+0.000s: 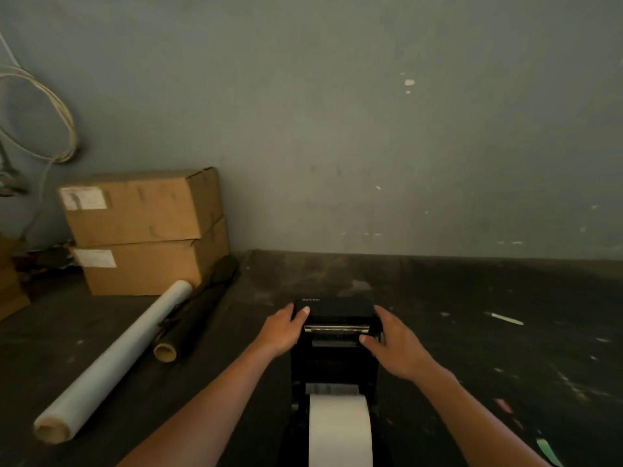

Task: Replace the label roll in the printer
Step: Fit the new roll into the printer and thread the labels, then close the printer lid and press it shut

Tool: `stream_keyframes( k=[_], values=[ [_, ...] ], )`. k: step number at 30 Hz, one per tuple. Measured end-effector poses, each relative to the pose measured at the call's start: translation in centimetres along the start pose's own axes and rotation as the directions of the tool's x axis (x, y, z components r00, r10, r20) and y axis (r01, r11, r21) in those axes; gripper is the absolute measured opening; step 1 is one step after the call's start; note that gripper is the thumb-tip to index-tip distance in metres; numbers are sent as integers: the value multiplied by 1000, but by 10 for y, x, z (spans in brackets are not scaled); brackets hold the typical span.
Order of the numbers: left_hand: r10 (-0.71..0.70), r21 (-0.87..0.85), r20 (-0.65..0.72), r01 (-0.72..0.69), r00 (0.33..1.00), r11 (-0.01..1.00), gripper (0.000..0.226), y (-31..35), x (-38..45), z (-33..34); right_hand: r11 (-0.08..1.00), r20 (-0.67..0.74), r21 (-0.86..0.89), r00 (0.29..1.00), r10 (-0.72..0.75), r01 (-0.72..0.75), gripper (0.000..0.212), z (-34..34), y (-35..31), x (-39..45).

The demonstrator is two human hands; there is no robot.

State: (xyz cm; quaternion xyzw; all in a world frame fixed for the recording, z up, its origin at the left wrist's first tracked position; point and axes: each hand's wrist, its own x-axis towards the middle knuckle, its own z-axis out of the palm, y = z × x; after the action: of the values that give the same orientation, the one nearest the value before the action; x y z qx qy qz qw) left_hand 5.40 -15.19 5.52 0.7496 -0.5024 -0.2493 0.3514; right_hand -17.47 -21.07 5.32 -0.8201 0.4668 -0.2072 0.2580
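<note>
My left hand [285, 326] grips the printer [333, 335] on its left side, thumb on top; my right hand [392, 342] seems curled round its right side. The label roll [340, 429] sits behind it, at the bench's [472, 298] near edge.

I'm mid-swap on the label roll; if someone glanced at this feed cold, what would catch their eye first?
First, the left hand and right hand gripping the sides of the black label printer at the centre of the dark table. Next, the white label roll at the printer's near end, bottom centre. To the left lie a clear film roll and two stacked cardboard boxes against the wall.
</note>
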Motion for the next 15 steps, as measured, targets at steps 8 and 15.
stream_keyframes(
  k=[8, 15],
  values=[
    [-85, -216, -76, 67, 993, 974, 56, -1, -7, 20, 999, -12, 52, 1000, 10, -9, 82, 19, -2, 3],
    [-3, -171, -125, -18, 992, 985, 53, -5, -31, 25, 995, -112, 95, 994, 6, 4, 75, 27, -6, -25]
  ],
)
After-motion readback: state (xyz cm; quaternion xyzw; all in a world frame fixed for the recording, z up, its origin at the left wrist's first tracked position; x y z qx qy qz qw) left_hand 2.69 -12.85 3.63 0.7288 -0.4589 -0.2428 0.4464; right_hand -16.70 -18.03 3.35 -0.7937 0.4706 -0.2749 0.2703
